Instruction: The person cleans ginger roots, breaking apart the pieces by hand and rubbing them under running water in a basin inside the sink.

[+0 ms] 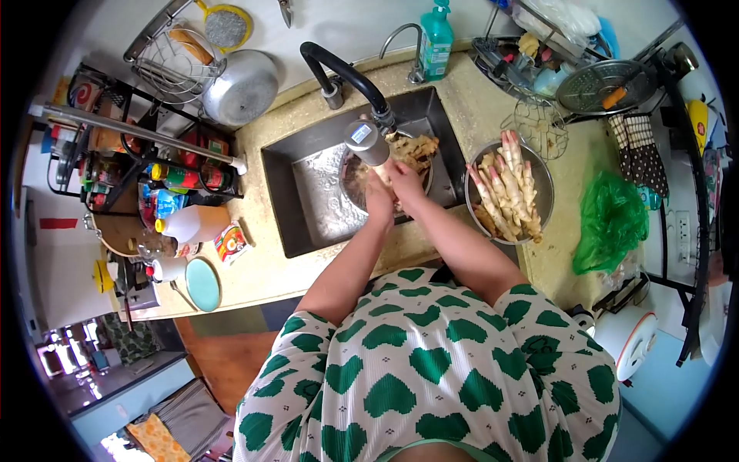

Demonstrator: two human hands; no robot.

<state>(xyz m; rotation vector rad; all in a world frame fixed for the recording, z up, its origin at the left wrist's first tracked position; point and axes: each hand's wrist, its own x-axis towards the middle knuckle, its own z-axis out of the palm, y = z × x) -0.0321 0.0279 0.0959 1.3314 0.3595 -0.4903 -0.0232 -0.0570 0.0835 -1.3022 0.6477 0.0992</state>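
Observation:
Under the black faucet (346, 71) with its grey cylinder head (366, 143), my left hand (379, 196) and my right hand (406, 183) are close together over a metal bowl in the sink (319, 185). Fingers of both hands are wrapped round a pale root piece (382, 167), mostly hidden by the hands and cylinder. Knobbly brown roots (419, 150) lie in the bowl beside my right hand. On the counter right of the sink, a second metal bowl (547, 192) holds several long pale roots with pink tips (508, 185).
A green soap bottle (436, 45) stands behind the sink. Right of the second bowl lies a green plastic bag (610, 219). Left are a crowded black rack (138, 154), a snack packet (230, 242) and a pale green lid (202, 284). A wire stand (543, 127) sits back right.

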